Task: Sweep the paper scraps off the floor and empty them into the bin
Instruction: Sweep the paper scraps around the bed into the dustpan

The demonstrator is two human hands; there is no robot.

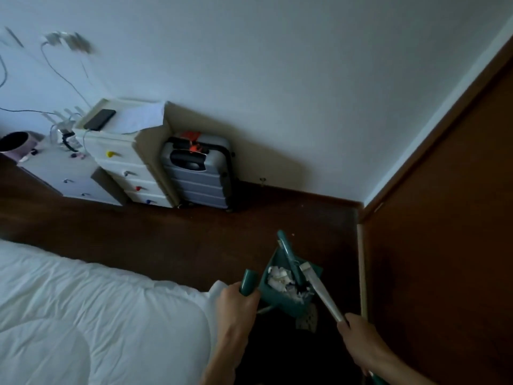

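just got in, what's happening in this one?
A person stands between a white bed and a brown door. The left hand grips the teal dustpan handle; the right hand grips the broom handle. The dustpan already holds white paper scraps. No bin is visible, so emptying is not yet done.

White wall (277,65), dark floor (166,232)

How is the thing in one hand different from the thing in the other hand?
The left hand grips a teal dustpan handle; the right hand grips a pale broom stick. The handle is short and thick where it shows; the stick is longer and thinner. Both point down toward the dustpan holding the paper scraps.
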